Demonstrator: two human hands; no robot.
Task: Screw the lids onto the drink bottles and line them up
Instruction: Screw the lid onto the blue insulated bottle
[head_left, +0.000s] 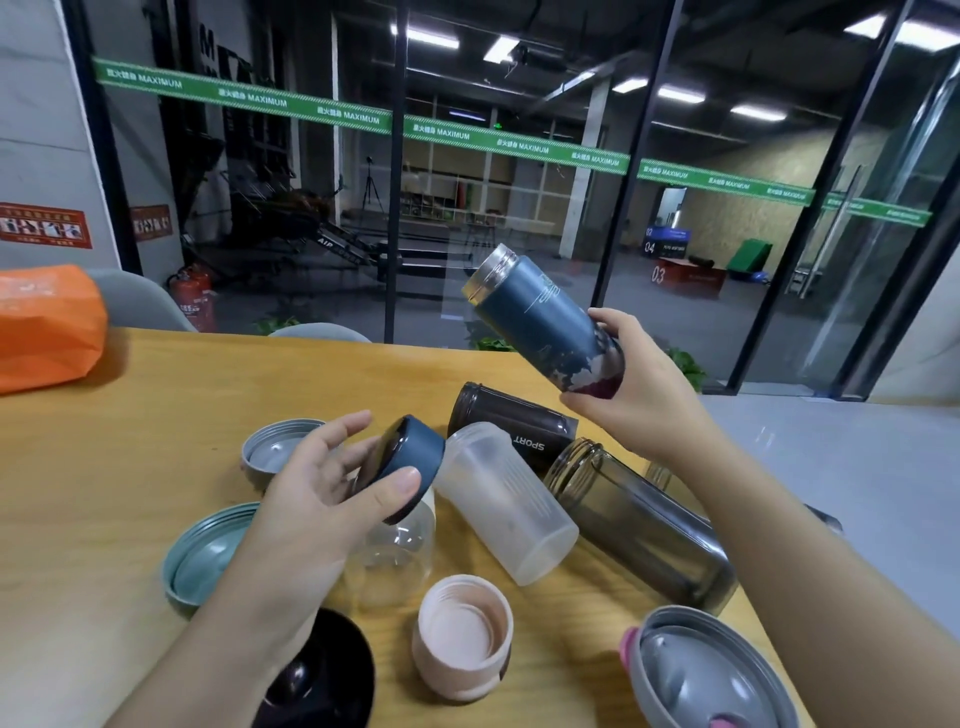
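My right hand (631, 384) grips the base of a blue metal bottle (540, 317), held in the air and tilted with its open steel mouth up and to the left. My left hand (332, 488) holds a matching dark blue lid (402, 465) between thumb and fingers, below and left of the bottle. On the wooden table (130, 441) lie a frosted white bottle (504, 499), a dark brown SPORT bottle (511, 421), a smoky grey bottle (644, 525) and a clear bottle (395, 556), all without lids.
Loose lids lie around: a grey one (275, 447), a teal one (202, 556), a pink one (462, 636), a black one (322, 675) and a grey one with a pink tab (701, 675). An orange bag (47, 327) sits far left. Glass walls stand behind the table.
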